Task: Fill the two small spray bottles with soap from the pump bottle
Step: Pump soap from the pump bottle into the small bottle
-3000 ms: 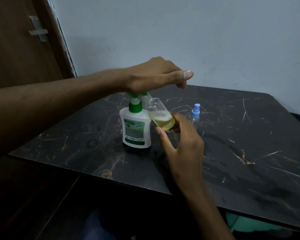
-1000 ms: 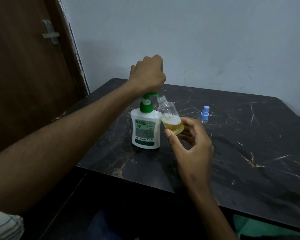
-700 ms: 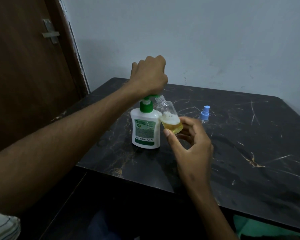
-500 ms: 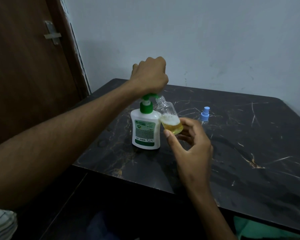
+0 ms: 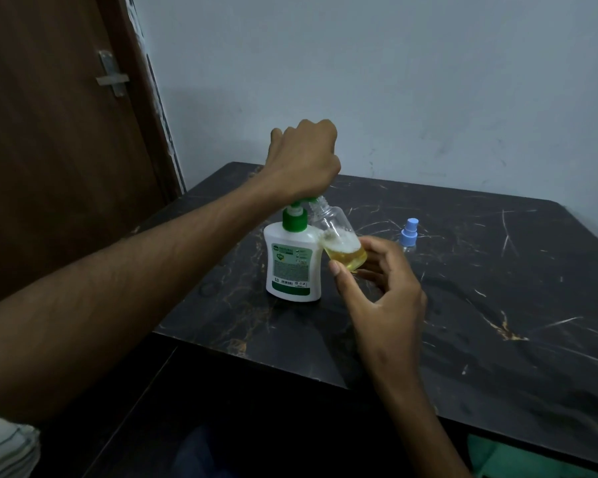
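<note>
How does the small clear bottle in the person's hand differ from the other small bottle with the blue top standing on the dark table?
The small clear bottle held in the right hand is tilted, while the blue-topped bottle stands upright on the black marble table. The held bottle's neck is open with no cap; the other wears its blue spray cap. The held one contains yellow soap with foam; none shows in the other. Both are small, clear bottles.

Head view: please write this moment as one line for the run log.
left hand: on pump bottle top | right hand: holds tilted open bottle, partly filled | capped bottle: on table
</note>
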{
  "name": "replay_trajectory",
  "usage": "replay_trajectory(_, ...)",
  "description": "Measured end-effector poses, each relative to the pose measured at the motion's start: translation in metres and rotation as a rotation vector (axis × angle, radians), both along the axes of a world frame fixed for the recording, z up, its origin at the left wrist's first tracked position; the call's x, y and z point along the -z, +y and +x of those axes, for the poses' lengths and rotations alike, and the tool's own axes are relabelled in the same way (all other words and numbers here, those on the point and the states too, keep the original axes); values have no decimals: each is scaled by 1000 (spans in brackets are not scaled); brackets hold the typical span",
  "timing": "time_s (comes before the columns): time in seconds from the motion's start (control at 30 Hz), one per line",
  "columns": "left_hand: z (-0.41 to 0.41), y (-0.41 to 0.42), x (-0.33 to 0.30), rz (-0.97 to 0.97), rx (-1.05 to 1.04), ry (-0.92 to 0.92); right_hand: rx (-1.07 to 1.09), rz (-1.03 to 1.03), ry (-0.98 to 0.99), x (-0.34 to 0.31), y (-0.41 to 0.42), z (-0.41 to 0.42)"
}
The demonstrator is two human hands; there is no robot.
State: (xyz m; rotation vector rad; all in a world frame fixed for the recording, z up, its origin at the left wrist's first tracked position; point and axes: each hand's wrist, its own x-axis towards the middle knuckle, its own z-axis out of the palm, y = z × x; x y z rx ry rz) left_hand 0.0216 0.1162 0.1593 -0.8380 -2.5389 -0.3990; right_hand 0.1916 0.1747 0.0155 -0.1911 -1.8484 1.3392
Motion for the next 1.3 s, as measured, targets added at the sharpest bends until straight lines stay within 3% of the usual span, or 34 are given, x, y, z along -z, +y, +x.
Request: replay_trajectory(1.3, -4, 3, 5, 21, 66, -15, 12, 110, 2, 6, -2, -4)
